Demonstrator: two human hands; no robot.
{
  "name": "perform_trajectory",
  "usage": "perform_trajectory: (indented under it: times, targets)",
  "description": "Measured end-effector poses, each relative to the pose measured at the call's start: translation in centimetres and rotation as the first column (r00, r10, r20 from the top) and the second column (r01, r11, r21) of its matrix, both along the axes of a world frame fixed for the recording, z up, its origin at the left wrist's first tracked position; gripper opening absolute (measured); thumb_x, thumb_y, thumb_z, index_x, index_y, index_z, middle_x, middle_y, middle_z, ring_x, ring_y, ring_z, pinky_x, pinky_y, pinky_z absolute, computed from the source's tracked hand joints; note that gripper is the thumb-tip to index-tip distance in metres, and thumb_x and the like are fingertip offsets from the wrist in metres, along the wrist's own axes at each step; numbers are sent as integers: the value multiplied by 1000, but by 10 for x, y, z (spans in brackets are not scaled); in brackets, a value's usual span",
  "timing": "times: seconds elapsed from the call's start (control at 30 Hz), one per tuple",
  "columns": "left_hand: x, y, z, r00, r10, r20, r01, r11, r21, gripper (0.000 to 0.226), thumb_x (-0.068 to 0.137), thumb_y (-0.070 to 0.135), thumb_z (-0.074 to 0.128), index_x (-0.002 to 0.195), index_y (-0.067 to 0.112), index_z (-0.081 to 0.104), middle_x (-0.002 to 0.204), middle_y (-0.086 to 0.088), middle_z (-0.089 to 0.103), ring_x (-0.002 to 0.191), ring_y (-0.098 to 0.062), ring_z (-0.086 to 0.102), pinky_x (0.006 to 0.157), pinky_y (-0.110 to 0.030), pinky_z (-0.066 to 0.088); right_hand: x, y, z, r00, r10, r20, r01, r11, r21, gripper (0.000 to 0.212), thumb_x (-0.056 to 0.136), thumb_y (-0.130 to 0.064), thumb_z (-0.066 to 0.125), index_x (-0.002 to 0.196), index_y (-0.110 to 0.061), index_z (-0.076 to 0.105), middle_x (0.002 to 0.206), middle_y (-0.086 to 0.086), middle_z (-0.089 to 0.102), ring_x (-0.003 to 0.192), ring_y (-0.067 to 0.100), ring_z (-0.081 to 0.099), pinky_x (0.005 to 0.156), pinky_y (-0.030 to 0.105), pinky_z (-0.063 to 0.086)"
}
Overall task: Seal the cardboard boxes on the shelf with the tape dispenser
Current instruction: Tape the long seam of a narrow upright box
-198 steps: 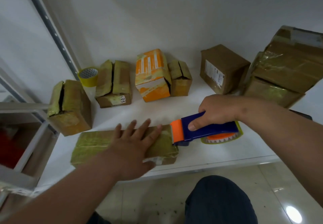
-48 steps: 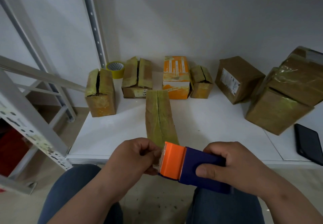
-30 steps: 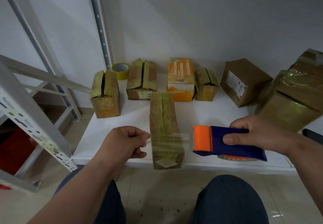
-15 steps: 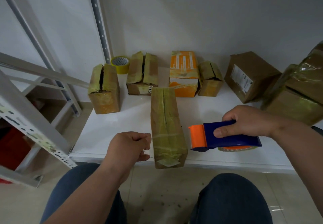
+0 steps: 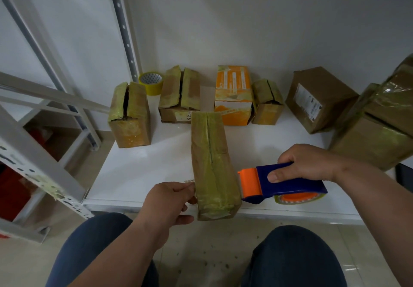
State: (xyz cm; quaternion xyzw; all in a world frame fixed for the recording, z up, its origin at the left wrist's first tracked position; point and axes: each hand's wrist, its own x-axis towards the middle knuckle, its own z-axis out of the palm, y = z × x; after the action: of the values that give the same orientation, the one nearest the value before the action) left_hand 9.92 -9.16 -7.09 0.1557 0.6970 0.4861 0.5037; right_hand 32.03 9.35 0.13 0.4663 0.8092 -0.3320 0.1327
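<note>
Two hands work at the front edge of the white shelf (image 5: 138, 170). Between them lies the long cardboard box (image 5: 212, 166), its near end overhanging the edge. At the box's left side the left hand (image 5: 169, 201) pinches the tape's free end. Touching its right side is the orange nose of the tape dispenser (image 5: 283, 183), gripped by the right hand (image 5: 306, 163). Beyond both hands stand more boxes, including an orange carton (image 5: 233, 94), and a yellow tape roll (image 5: 151, 82).
</note>
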Motion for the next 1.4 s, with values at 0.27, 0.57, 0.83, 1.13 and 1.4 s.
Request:
perform_trajectory:
  times: [0.27, 0.57, 0.83, 1.13, 1.4]
  targets:
    - [0, 15, 4, 861, -328, -388, 275, 943, -188, 38, 100, 21, 43, 137, 17, 54, 103, -4, 67, 81, -17, 63, 57, -27, 56, 0, 2, -4, 999, -16, -29, 15, 999, -29, 48, 65, -60, 68, 87, -17, 70, 83, 0, 71, 77, 18, 69, 64, 23, 52]
    - [15, 9, 7, 303, -315, -899, 521, 845, -121, 67, 101, 49, 27, 154, 30, -9, 160, 14, 0, 147, -14, 2, 120, -32, 10, -1, -5, -9, 998, -18, -56, 15, 999, -37, 42, 72, -56, 70, 83, -16, 69, 83, 3, 70, 77, 18, 68, 67, 27, 51]
    - [19, 19, -7, -102, -543, -833, 559, 661, -500, 101, 84, 80, 32, 149, 27, -24, 157, 9, -30, 142, -15, -31, 115, -33, -12, 6, -10, -14, 998, -11, -63, 4, 994, -105, 53, 65, -66, 65, 88, -17, 68, 88, 1, 71, 79, 15, 67, 69, 25, 51]
    - [17, 22, -5, -111, -583, -805, 561, 632, -535, 103, 81, 79, 35, 151, 29, -22, 157, 12, -29, 143, -13, -30, 112, -31, -9, 28, -4, -18, 987, -58, -148, 33, 985, -171, 58, 55, -70, 66, 85, -20, 72, 79, -3, 73, 77, 15, 70, 71, 26, 53]
    - [11, 24, -9, -99, -593, -799, 579, 619, -531, 106, 70, 83, 22, 150, 30, -21, 151, 18, -30, 143, -12, -28, 119, -34, -3, 39, 3, 10, 996, -50, -81, 47, 998, -41, 57, 60, -65, 75, 80, -12, 72, 71, 1, 71, 63, 11, 67, 56, 20, 47]
